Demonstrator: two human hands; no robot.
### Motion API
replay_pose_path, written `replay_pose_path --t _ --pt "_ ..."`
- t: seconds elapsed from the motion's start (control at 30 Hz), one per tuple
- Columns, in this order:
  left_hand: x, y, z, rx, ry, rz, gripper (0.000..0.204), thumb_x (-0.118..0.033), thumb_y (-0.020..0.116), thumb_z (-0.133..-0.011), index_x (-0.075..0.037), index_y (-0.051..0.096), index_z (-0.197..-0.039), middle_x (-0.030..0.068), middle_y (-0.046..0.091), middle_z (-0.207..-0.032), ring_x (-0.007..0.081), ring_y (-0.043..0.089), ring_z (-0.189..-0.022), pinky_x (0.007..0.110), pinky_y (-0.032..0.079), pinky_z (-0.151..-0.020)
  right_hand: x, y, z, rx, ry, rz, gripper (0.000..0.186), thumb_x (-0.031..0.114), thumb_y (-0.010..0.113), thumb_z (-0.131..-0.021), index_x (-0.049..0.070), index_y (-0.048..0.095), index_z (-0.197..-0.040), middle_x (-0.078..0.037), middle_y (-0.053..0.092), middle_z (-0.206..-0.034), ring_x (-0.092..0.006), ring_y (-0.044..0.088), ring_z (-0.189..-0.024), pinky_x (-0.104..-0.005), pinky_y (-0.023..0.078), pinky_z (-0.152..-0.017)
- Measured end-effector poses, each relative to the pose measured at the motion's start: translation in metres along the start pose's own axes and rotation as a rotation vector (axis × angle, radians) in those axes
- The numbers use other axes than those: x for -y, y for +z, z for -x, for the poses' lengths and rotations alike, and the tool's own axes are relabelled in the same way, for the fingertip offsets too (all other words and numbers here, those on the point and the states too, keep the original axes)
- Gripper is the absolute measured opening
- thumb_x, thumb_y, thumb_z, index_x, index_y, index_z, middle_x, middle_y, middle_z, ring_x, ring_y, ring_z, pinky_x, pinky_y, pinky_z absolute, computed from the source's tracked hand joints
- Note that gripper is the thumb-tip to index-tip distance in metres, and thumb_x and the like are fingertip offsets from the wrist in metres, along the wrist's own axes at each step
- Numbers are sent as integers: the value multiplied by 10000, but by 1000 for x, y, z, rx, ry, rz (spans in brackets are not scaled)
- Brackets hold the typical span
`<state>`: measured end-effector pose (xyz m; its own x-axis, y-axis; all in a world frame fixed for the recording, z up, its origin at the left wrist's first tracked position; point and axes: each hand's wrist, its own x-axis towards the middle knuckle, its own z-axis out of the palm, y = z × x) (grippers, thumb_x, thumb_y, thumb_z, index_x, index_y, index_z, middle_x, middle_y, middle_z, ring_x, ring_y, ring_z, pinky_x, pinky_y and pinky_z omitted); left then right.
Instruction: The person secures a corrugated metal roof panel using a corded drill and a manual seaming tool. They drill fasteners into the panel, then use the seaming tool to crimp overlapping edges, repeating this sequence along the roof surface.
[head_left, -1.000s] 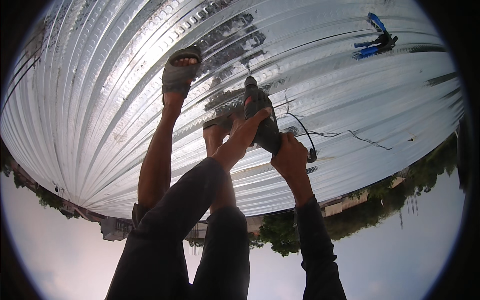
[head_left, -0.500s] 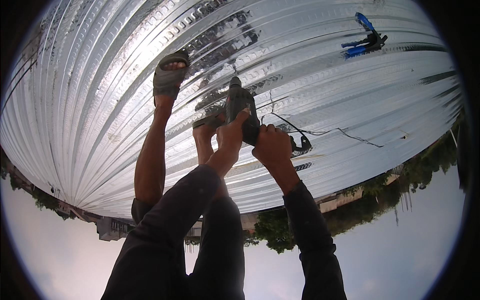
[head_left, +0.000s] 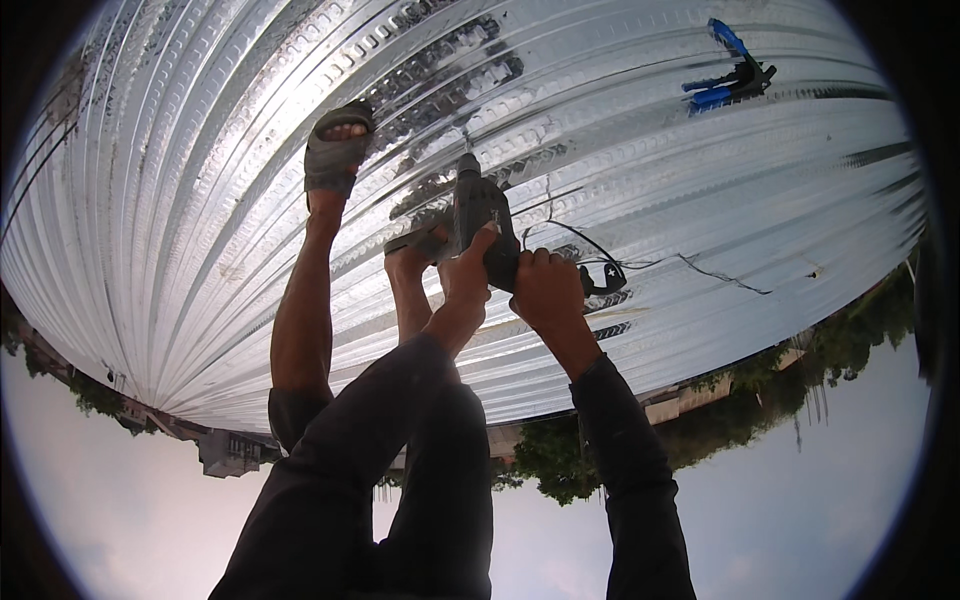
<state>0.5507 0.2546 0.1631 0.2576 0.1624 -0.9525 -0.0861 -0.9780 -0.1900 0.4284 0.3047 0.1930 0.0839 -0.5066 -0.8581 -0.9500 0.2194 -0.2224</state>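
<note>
– Drill [head_left: 484, 212]: where, how held?
– Over ribbed metal sheeting [head_left: 210, 270]; left hand [head_left: 464, 282] wrapped round its body, right hand [head_left: 549, 290] closed on its rear. Whether its nose [head_left: 467, 164] touches, can't tell.
– Risk?
– Tilting might skate it across the slick sheeting, toward the sandal [head_left: 418, 240] just beside.

This is outside, on what looks like a big, shiny metal roof [head_left: 640, 115] with long ridges. Past its edge are green trees [head_left: 553, 460], a grey building [head_left: 228, 454] and sky [head_left: 780, 500].
</note>
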Motion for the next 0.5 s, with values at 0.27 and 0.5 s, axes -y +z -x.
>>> replay_pose_path --t 0.27,0.5 --pt "-35 38 14 -175 -57 -71 797 -531 784 -703 149 674 -1104 205 684 -1113 295 666 -973 390 497 -857 -32 -34 -20 -21 20 -62 237 144 732 -671 59 656 -879 -113 671 -803 -291 704 -726 -420 546 -642" --pt "-7 24 -6 -15 -33 59 566 -535 758 -770 -76 679 -1093 42 626 -886 137 549 -730 335 381 -550 -24 -21 -15 -66 -42 27 222 126 732 -673 52 666 -872 -117 673 -787 -282 716 -733 -413 556 -645"
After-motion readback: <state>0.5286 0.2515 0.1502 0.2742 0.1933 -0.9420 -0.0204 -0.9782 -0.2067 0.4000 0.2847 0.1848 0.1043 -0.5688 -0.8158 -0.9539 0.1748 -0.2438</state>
